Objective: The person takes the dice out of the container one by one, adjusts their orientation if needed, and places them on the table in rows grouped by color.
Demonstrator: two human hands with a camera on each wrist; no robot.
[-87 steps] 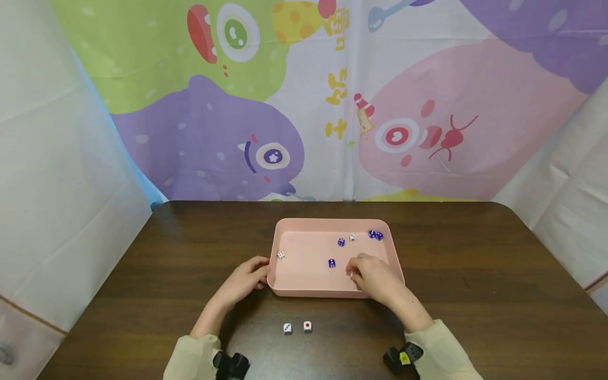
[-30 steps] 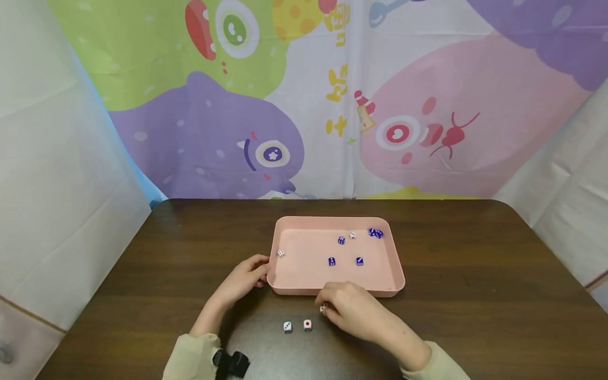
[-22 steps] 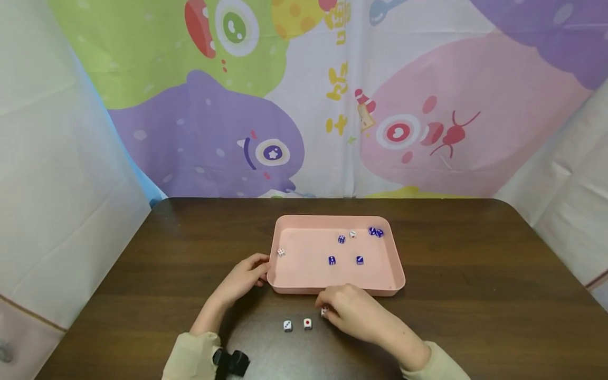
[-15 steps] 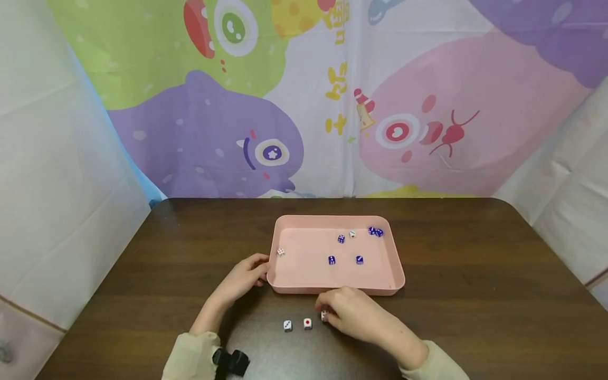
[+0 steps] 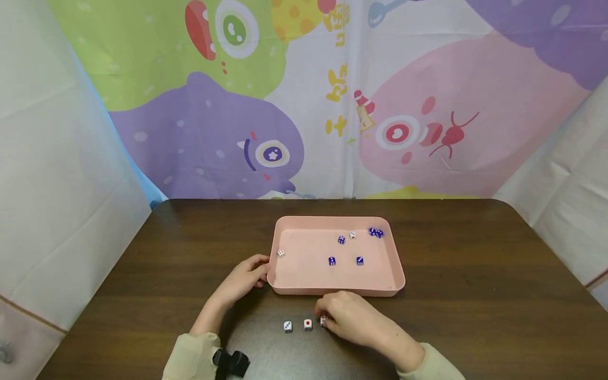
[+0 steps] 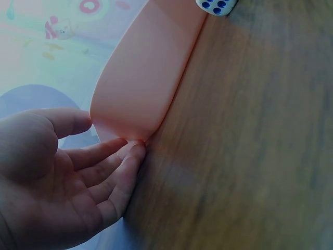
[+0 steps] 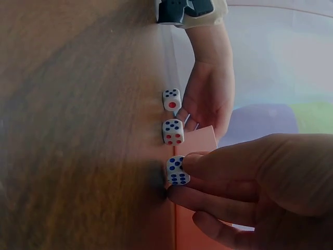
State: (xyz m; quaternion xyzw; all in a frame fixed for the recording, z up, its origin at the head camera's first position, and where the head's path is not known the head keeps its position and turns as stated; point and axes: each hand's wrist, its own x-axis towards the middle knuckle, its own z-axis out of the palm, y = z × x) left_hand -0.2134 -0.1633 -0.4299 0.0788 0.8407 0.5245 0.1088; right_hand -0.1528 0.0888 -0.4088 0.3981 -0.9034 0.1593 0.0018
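My right hand (image 5: pixel 353 316) pinches a white die (image 7: pixel 178 170) between thumb and fingers, right at the table surface in front of the tray. To its left, two white dice stand in line with it: one with a red dot on top (image 5: pixel 307 324), the other with blue dots (image 5: pixel 287 326). Fingertips and thumb of my left hand (image 5: pixel 241 278) touch the outer left wall of the pink tray (image 6: pixel 148 62), the thumb up at the rim and the fingers low. Inside the tray lie two white dice, one by the left wall (image 5: pixel 281 253), and several blue dice (image 5: pixel 332 260).
The tray stands on a dark wooden table (image 5: pixel 456 295), its near wall just beyond my right hand. A cartoon-printed curtain (image 5: pixel 328 158) hangs behind the table. White cloth (image 5: pixel 62 174) hangs at the sides.
My right hand has brought the white die out of the tray toward me and down to the right end of the dice row. A blue die it covered now shows. My left hand stays put.
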